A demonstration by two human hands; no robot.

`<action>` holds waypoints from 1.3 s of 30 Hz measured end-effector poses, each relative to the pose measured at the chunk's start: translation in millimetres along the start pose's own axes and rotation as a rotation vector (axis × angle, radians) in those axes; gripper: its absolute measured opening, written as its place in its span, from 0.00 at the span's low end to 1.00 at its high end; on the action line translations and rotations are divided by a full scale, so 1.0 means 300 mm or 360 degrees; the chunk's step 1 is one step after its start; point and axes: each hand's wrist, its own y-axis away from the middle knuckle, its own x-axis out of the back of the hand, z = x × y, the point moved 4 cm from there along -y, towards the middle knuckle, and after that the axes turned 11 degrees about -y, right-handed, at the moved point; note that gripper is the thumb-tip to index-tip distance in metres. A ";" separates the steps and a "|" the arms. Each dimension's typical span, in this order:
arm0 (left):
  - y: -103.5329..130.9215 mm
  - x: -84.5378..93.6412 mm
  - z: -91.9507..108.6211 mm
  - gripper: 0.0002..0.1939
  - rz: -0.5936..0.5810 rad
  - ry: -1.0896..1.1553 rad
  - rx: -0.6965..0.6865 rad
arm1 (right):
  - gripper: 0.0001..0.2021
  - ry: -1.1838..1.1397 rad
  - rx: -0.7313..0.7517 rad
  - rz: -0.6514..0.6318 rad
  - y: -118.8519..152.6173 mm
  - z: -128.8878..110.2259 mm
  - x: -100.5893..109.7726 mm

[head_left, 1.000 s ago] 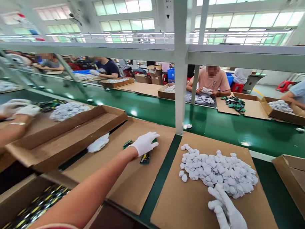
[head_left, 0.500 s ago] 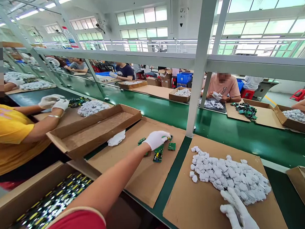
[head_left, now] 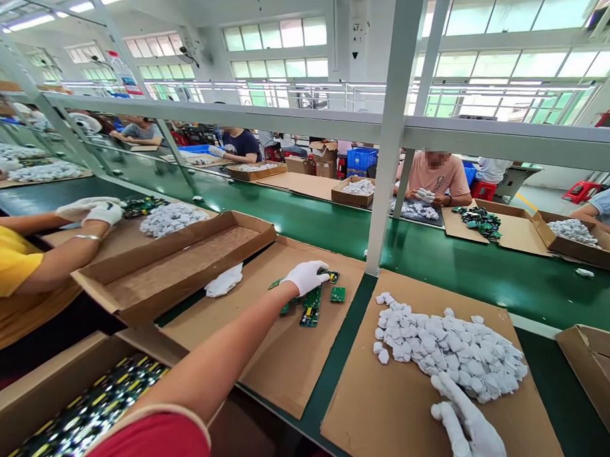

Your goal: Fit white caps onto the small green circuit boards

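Observation:
My left hand (head_left: 305, 278), in a white glove, reaches over the middle cardboard sheet (head_left: 274, 349). Its fingers are closed on a green circuit board (head_left: 333, 276). More boards lie below and beside that hand, among them one with yellow parts (head_left: 309, 313) and a small square one (head_left: 338, 294). My right hand (head_left: 464, 423), gloved too, rests at the lower right with its fingers apart and nothing between them. Its fingertips are at the near edge of a heap of small white pieces (head_left: 454, 346) on the right cardboard sheet (head_left: 371, 399).
An open cardboard tray (head_left: 176, 259) and a white cloth (head_left: 224, 280) lie at left. A box of boards (head_left: 91, 409) stands lower left. A co-worker's gloved hands (head_left: 91, 210) are further left. A metal post (head_left: 383, 186) rises between the sheets.
The whole view has shifted slightly, so most things appear a little further left. My left hand remains at the boards and my right hand beside the white heap.

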 end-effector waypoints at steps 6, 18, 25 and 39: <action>0.184 -0.076 0.220 0.25 -0.0219 0.0804 -0.0225 | 0.17 0.0151 0.0159 -0.0152 -0.016 -0.055 0.001; 0.496 -0.412 0.614 0.13 -0.1404 0.2137 0.0009 | 0.15 0.0038 0.0019 0.0243 0.017 -0.097 0.159; 0.505 -0.478 0.726 0.14 -0.1666 0.2274 0.0009 | 0.12 0.0618 0.0169 0.0408 -0.022 -0.092 0.246; 0.514 -0.605 0.669 0.15 -0.1795 0.2284 -0.0076 | 0.11 0.1307 0.0307 0.0204 -0.095 -0.105 0.152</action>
